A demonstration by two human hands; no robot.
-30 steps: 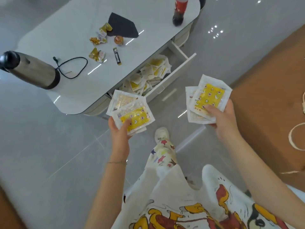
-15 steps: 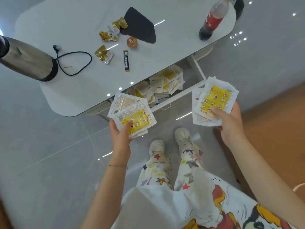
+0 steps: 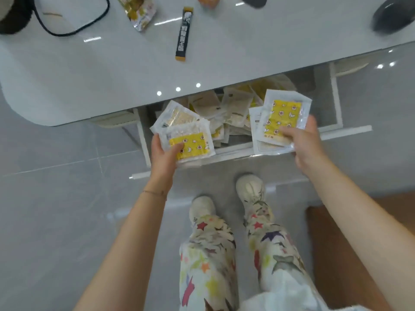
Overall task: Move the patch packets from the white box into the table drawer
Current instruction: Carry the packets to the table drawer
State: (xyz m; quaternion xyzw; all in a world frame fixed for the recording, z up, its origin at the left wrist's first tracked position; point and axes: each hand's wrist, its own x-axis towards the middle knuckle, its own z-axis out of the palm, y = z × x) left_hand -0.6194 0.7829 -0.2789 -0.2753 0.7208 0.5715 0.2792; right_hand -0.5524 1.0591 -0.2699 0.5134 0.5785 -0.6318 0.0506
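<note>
Yellow-printed packets (image 3: 189,140), long side across, fill the left hand (image 3: 165,153); the right hand (image 3: 303,140) grips upright ones.

The surface (image 3: 89,70) is showing a glossy, smooth white finish, mirroring ceiling lights. The patch packets (image 3: 280,117) are gleaming as crinkly clear plastic over yellow printed paper. The floor (image 3: 56,198) tiles are shining grey; the trousers (image 3: 208,254) are looking like matt printed cloth.

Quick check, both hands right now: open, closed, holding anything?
Left hand: closed on a small stack of patch packets, over the open drawer.
Right hand: closed on another stack of packets, also over the drawer.
</note>
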